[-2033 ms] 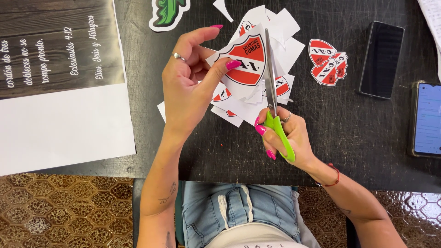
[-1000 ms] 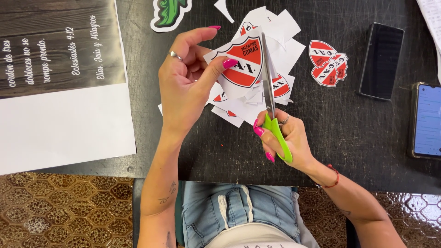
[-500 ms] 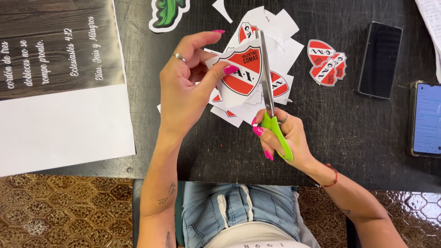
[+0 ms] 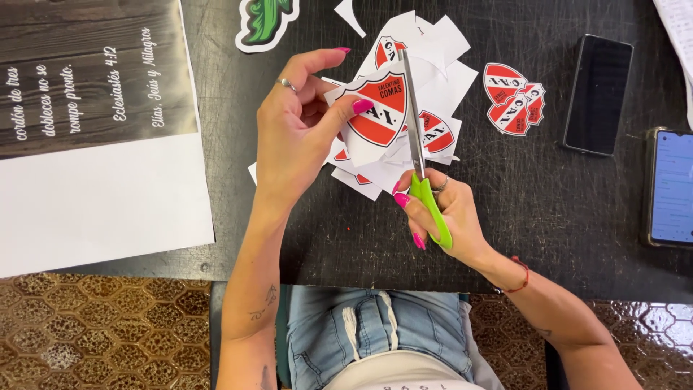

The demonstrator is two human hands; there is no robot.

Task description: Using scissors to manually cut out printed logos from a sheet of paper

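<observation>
— Scissors [image 4: 422, 155] with green handles, in the right hand [image 4: 440, 213]: is that a firm grip?

— Yes. The fingers are closed through and around the green loops, and the metal blades point up and away from the person, lying along the right edge of a paper shield cutout [image 4: 379, 108]. I cannot tell from this view how far the blades stand apart, since they look like one narrow strip.

— And the left hand [image 4: 296, 137]?

— It pinches that same cutout, thumb on the printed face and the other fingers behind it, holding it up off the dark table [image 4: 563, 209]. The cutout is a red shield with a white band across it, still edged with white paper (the margin is widest on the side toward the scissors).

— What lies under the hands?

— A loose heap of white paper scraps and more shield prints [image 4: 433, 87], spread on the table just beyond and below the held piece. To the right, well apart from the heap, sits a small stack of finished shield cutouts [image 4: 514, 97].

— Anything else about?

— A black phone [image 4: 598, 94] lies face up right of those, and a second phone with a lit screen [image 4: 671, 188] sits at the table's right edge. On the left there is a big printed sheet [image 4: 94, 130], dark wood pattern above and plain white below. A green cutout [image 4: 263, 22] with a white border rests at the top edge.
</observation>
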